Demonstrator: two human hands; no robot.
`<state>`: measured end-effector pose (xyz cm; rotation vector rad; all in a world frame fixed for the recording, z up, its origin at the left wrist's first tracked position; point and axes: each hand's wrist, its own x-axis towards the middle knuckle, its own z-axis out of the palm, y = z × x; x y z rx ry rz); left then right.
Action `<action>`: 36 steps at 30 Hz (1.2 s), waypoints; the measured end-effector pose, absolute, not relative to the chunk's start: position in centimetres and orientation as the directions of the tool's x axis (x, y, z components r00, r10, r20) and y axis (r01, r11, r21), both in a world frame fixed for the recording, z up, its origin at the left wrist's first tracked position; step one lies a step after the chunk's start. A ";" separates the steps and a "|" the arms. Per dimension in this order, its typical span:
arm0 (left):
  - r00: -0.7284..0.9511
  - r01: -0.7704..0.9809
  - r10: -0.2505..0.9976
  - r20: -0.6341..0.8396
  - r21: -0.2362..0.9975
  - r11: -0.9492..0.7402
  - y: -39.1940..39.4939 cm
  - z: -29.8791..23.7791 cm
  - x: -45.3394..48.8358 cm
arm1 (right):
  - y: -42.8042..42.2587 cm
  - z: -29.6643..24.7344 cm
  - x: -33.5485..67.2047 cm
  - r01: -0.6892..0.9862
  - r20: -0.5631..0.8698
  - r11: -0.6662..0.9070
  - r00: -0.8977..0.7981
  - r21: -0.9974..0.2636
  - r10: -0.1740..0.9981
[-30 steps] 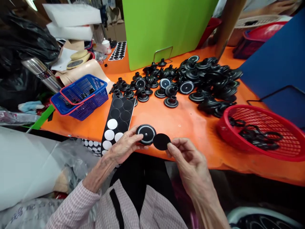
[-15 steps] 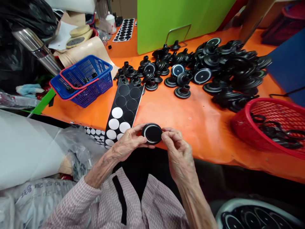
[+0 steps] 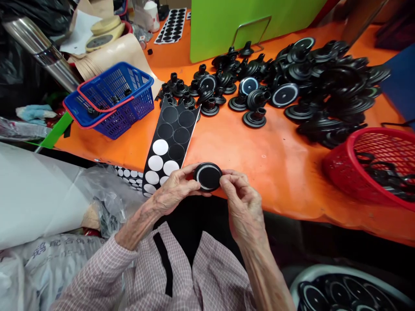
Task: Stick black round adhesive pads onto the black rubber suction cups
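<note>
Left hand (image 3: 173, 188), right hand (image 3: 244, 203) — black disc (image 3: 208, 177) held between.

Head-worn view, facing down, above left hand (image 3: 173, 188)

The left hand (image 3: 173, 190) is gripping a round black moulded piece (image 3: 196, 176) from one side, its fingers (image 3: 189, 172) curling up to the rim, while the right hand (image 3: 243, 201) is closing on the opposite side, its fingertips (image 3: 225, 179) bearing against the edge. The piece is sitting between the two hands, its flat face tilting upward and its underside hidden behind the fingers. A matt black disc (image 3: 209, 177) is lying on that face, nearly covering it, with a thin pale ring showing around it and a narrow dark rim outside that ring.
</note>
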<state>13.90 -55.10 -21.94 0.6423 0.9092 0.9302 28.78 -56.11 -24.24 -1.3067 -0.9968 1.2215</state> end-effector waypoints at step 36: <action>0.170 -0.378 0.925 -0.340 0.845 0.380 -55.9 -21.3 11.9 | -55.0 -23.0 26.9 0.177 -0.039 -0.041 0.018 -0.983 0.999</action>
